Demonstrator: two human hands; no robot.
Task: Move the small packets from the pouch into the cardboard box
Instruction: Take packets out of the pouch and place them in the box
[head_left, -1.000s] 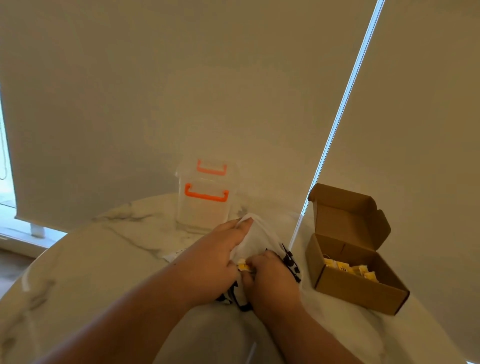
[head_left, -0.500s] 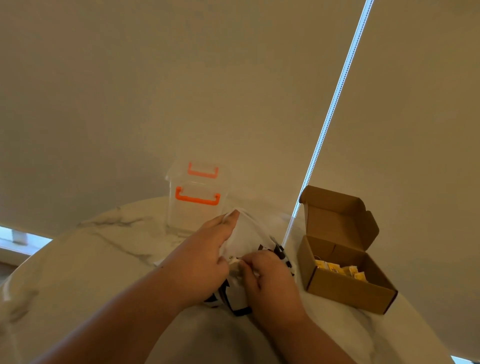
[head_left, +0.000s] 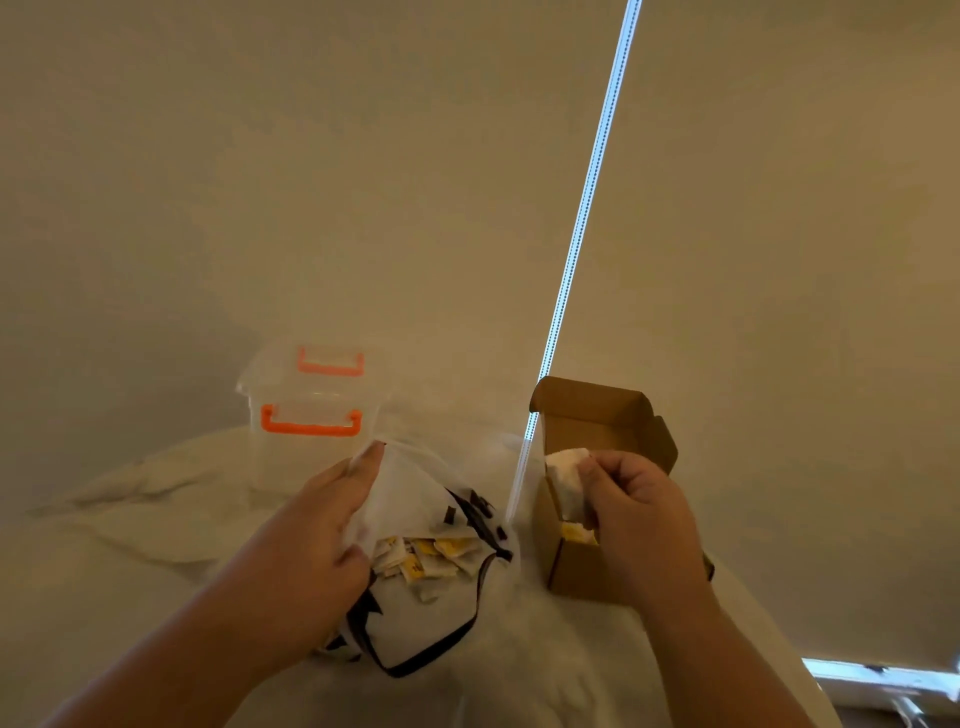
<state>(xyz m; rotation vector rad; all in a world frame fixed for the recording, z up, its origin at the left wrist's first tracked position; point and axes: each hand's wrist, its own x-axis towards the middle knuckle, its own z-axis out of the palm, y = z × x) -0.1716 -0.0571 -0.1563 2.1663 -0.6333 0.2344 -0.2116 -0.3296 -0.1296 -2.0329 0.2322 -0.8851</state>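
In the head view, the left hand gripped the rim of the pouch at six o'clock on the table, holding its mouth open over the small packets inside. At three o'clock from the pouch, the right hand, fingers curled, pinched a clump of packets over the cardboard box. Released too near the box's edge, some might spill onto the table; a slackened left grip could let the pouch mouth collapse.

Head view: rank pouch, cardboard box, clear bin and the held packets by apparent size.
1. Pouch and cardboard box: about alike, both partly hidden, so unranked.
2. Clear bin, which sits farther back.
3. Packets pinched in the right hand.
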